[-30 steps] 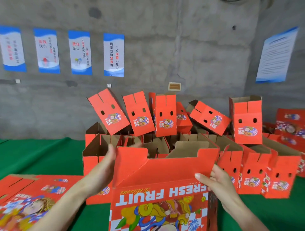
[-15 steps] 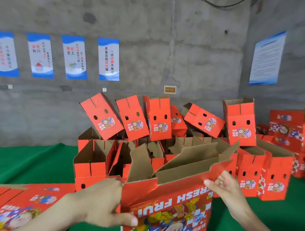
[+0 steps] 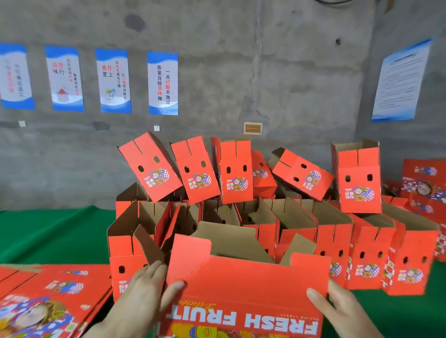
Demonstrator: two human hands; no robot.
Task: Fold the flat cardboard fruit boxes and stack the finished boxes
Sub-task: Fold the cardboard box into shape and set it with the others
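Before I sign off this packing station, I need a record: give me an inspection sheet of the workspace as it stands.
Surface: green-covered table.
Job's things: FRESH FRUIT box half-formed, flaps up; flat boxes stacked at left; folded boxes standing open behind, more tilted on top.
Clutter: nothing seen.
Hands: left hand and right hand each pinch the box's near panel, one at each end.
Cables: dark cable high on the wall.
Surroundings: concrete wall, blue-and-white posters.

Grey concrete wall (image 3: 241,60) w/ blue-white posters (image 3: 163,83); green surface (image 3: 48,231) below.
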